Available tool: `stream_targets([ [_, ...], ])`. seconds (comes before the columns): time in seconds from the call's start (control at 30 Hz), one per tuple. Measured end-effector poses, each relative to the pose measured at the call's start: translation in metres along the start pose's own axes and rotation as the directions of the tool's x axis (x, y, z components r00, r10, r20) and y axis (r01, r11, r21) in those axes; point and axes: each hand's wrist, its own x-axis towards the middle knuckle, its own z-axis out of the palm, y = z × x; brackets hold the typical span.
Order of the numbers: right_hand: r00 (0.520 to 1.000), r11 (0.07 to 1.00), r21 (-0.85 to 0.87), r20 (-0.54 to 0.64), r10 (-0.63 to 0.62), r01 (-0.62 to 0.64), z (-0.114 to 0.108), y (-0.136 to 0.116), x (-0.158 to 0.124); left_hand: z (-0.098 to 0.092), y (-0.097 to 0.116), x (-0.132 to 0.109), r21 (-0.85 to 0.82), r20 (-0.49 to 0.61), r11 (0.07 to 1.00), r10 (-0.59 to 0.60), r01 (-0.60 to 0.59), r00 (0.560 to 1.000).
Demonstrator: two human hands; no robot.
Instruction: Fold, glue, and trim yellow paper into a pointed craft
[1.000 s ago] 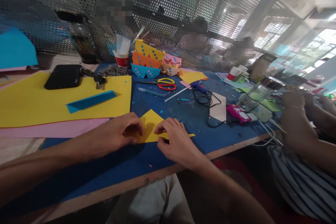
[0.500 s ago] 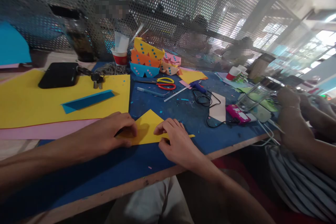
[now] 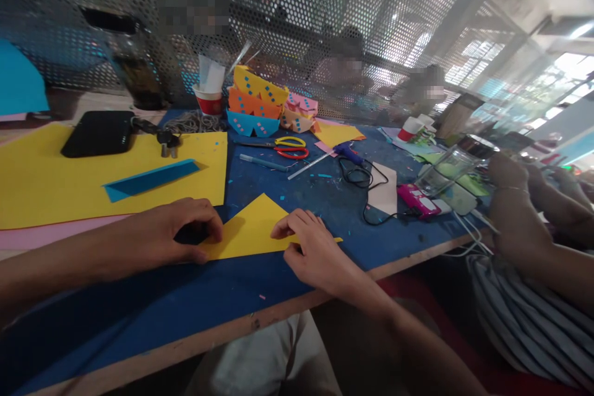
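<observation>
Flat between both hands, yellow paper triangle [image 3: 250, 232]

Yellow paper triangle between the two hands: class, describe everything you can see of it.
The yellow paper is a flat, matte triangle, apex pointing away from the person, long edge nearest them. It lies on the blue table. The fingers of the left hand rest on its left corner; the right hand covers its right part, where a thin yellow tip sticks out beyond it.
</observation>
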Motion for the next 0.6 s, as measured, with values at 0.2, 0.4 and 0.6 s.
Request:
stream_targets([
  [0.2, 1.000, 1.000, -0.015, -0.013, 0.020, -0.020, -0.009, 0.009, -0.006, 0.001, 0.013, -0.003, -0.061, -0.068, 0.998, 0.009, -0.013, 0.998],
  [0.4, 0.994, 0.996, -0.022, -0.068, 0.083, -0.084, -0.022, 0.024, -0.016, 0.005, 0.010, -0.002, -0.041, -0.105, 0.999, 0.015, -0.020, 0.994],
  [0.6, 0.988, 0.992, -0.007, -0.097, 0.124, -0.125, -0.035, 0.040, -0.023, 0.012, 0.007, -0.004, -0.014, -0.148, 1.000, 0.019, -0.022, 0.989],
])
